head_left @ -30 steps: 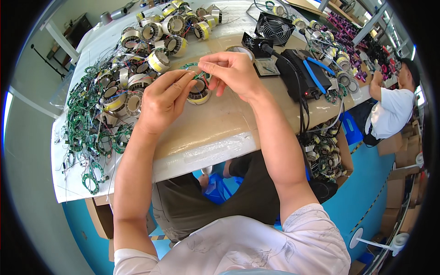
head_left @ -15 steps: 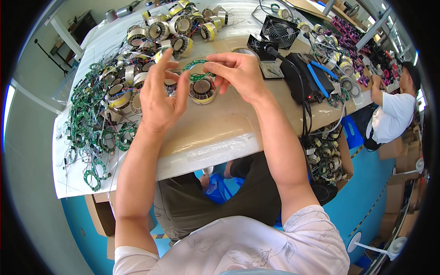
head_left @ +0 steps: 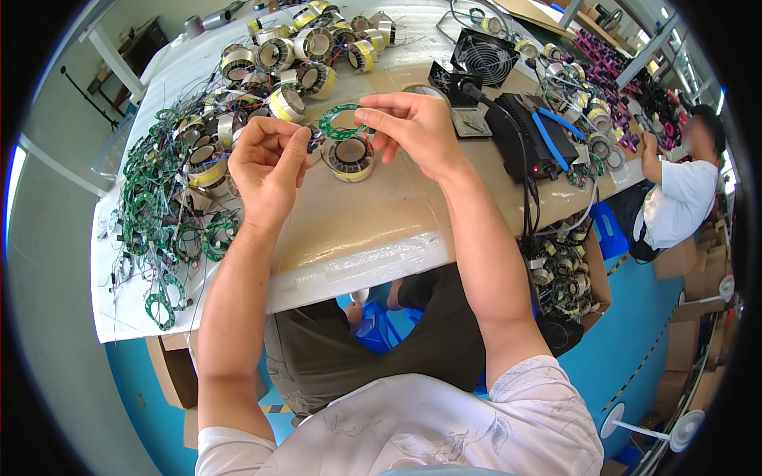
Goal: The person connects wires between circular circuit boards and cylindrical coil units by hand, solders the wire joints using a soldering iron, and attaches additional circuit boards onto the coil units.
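Observation:
A green ring-shaped circuit board (head_left: 327, 127) is pinched at its right edge between the thumb and fingers of my right hand (head_left: 414, 131). It hangs just above a motor stator (head_left: 351, 170), a short cylinder with dark windings and a yellow band, resting on the brown work surface. My left hand (head_left: 268, 163) is closed in a pinch to the left of the board, close to some thin wires. What lies between its fingertips is too small to make out.
Many wired green rings (head_left: 163, 202) pile up at the left, with stators (head_left: 313, 44) heaped behind. Right of my hands stand a black fan (head_left: 484, 57) and a black power box (head_left: 528, 135) with blue-handled pliers (head_left: 552, 143) on it. A person (head_left: 679, 194) sits at far right.
My left hand has gone from spread fingers to a pinch and sits slightly lower and further left. The circuit board now shows flatter and fuller in my right hand, which has hardly moved.

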